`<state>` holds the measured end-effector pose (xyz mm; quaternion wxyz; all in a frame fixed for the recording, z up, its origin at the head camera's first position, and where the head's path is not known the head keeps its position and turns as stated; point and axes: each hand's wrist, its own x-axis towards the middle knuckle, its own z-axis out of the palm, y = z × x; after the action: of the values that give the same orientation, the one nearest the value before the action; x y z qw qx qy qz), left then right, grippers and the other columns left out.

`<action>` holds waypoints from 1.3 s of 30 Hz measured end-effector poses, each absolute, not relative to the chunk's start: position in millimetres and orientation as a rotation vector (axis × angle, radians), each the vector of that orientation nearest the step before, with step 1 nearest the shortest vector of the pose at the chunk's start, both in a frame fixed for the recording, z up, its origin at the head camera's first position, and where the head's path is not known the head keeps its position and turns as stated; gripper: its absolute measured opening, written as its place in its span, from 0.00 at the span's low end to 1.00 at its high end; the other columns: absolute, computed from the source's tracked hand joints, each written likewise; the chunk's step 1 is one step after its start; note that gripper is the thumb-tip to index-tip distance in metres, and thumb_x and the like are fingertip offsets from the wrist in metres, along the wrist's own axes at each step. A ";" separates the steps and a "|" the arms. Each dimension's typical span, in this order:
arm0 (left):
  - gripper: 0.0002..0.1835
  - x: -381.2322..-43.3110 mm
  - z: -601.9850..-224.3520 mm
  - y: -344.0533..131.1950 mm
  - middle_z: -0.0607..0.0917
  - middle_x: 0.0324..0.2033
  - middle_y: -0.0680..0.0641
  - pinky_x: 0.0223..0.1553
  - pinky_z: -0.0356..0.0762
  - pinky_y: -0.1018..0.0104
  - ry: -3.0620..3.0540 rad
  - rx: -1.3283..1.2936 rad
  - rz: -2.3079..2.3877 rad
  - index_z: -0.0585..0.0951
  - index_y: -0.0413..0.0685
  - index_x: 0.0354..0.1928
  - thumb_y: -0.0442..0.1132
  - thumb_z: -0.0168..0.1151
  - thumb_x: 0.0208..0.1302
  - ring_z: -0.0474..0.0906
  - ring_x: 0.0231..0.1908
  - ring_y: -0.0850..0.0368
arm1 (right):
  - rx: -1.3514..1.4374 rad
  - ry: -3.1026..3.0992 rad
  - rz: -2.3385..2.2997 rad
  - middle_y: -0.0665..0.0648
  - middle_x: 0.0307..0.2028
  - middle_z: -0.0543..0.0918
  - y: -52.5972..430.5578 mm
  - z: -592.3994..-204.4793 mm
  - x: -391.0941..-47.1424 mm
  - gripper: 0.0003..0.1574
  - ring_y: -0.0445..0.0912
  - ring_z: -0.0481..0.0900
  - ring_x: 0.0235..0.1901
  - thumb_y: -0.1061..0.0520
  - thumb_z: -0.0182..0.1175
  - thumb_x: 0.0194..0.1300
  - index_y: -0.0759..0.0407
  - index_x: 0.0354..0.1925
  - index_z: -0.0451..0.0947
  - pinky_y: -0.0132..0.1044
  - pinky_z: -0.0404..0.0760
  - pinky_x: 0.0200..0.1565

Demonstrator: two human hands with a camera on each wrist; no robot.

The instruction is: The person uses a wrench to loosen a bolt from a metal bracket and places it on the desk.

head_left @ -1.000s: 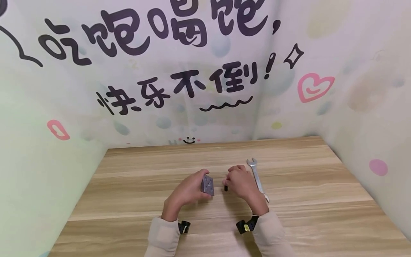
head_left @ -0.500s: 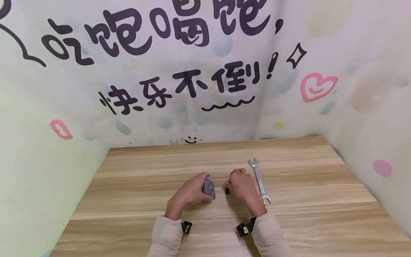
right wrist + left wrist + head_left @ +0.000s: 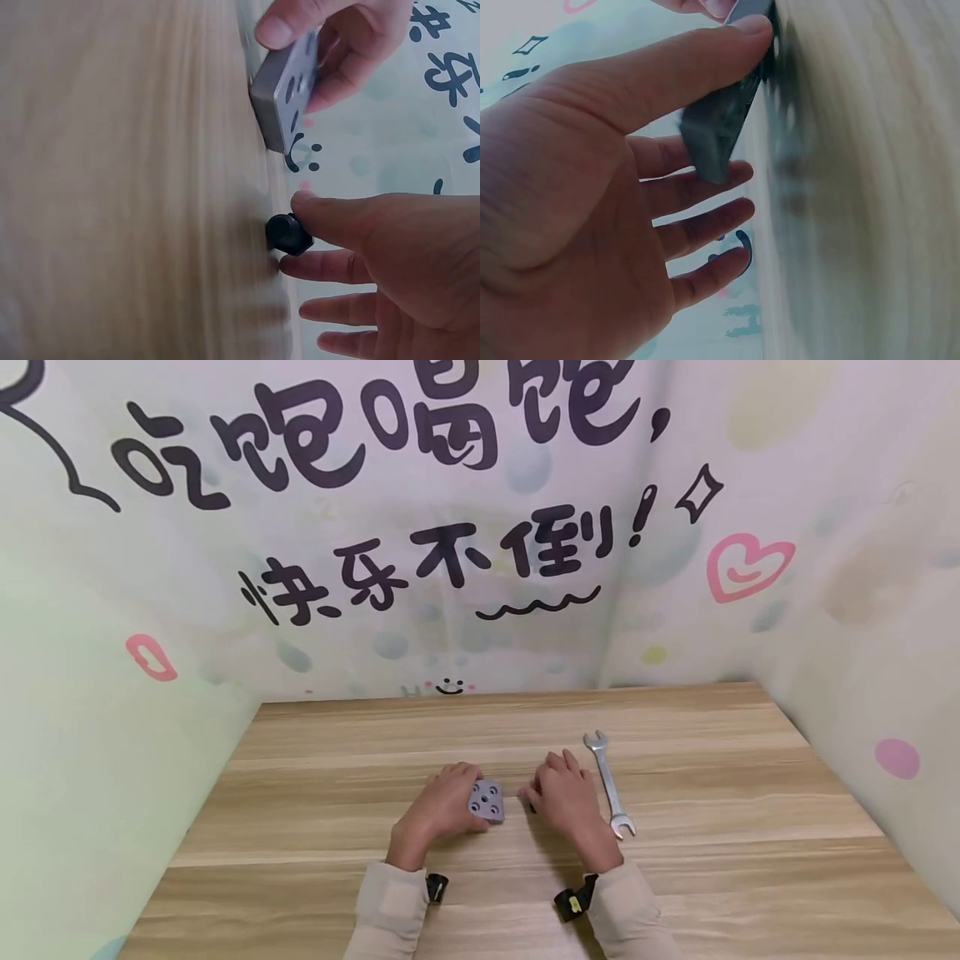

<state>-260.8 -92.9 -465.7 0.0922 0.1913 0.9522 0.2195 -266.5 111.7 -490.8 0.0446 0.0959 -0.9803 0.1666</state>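
Note:
My left hand (image 3: 442,803) grips a grey metal block (image 3: 486,802) by its edges, thumb on the near side. Several round holes show in the block's face, which is turned upward; the right wrist view shows the same block (image 3: 279,97) tilted, low over the tabletop. In my right hand (image 3: 567,795), thumb and index finger pinch a short black bolt (image 3: 289,234), its six-sided head partly visible. The bolt is at or just above the wood; contact cannot be told. The other right fingers extend loosely. A small gap separates block and bolt.
To the right of my right hand lies a silver open-ended wrench (image 3: 611,785) on the wood-grain table (image 3: 337,760). White printed walls (image 3: 450,652) stand behind the table and at both sides. Each wrist wears a black strap mount.
My left hand has tipped the block from steep to flatter, so its holed face turns up. My right hand has shifted slightly and hides more of the bolt. The head view has drifted a little.

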 end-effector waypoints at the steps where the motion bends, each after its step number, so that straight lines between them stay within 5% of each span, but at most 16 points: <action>1: 0.35 -261.1 -466.5 -92.8 0.77 0.57 0.42 0.57 0.66 0.47 2.835 0.563 0.631 0.74 0.41 0.58 0.46 0.78 0.51 0.70 0.54 0.47 | 0.294 -2.999 0.510 0.54 0.40 0.77 112.1 -490.9 -266.5 0.18 0.57 0.71 0.55 0.44 0.66 0.65 0.52 0.24 0.78 0.60 0.73 0.51; 5: 0.35 -261.9 -468.7 -93.1 0.74 0.60 0.43 0.60 0.63 0.45 2.851 0.547 0.586 0.74 0.41 0.58 0.47 0.78 0.51 0.68 0.59 0.45 | 0.294 -3.002 0.513 0.54 0.39 0.79 114.1 -490.2 -267.5 0.18 0.56 0.73 0.52 0.44 0.66 0.65 0.52 0.25 0.78 0.58 0.74 0.49; 13: 0.35 -263.1 -469.6 -93.1 0.71 0.64 0.39 0.64 0.61 0.42 2.828 0.503 0.613 0.75 0.39 0.59 0.46 0.78 0.52 0.64 0.64 0.41 | 0.321 -2.997 0.512 0.58 0.45 0.82 115.9 -488.9 -270.6 0.18 0.64 0.70 0.63 0.44 0.66 0.65 0.52 0.24 0.79 0.63 0.73 0.56; 30: 0.39 -262.8 -463.0 -99.4 0.67 0.67 0.37 0.67 0.58 0.40 2.798 0.475 0.762 0.70 0.37 0.67 0.48 0.72 0.57 0.61 0.68 0.39 | 0.339 -2.983 0.557 0.56 0.42 0.83 117.2 -490.3 -271.6 0.18 0.63 0.73 0.61 0.43 0.65 0.66 0.53 0.27 0.79 0.63 0.72 0.56; 39: 0.33 -258.2 -461.0 -106.0 0.64 0.71 0.35 0.68 0.55 0.36 2.880 0.397 0.868 0.67 0.37 0.70 0.48 0.60 0.69 0.57 0.72 0.38 | 0.385 -2.970 0.615 0.71 0.63 0.74 116.3 -491.7 -267.4 0.26 0.66 0.71 0.63 0.45 0.62 0.68 0.62 0.55 0.79 0.62 0.73 0.58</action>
<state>-258.2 -106.0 -461.0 0.0537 0.1308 0.9479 0.2856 -267.4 116.3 -491.7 0.0420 0.1258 -0.9706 0.2008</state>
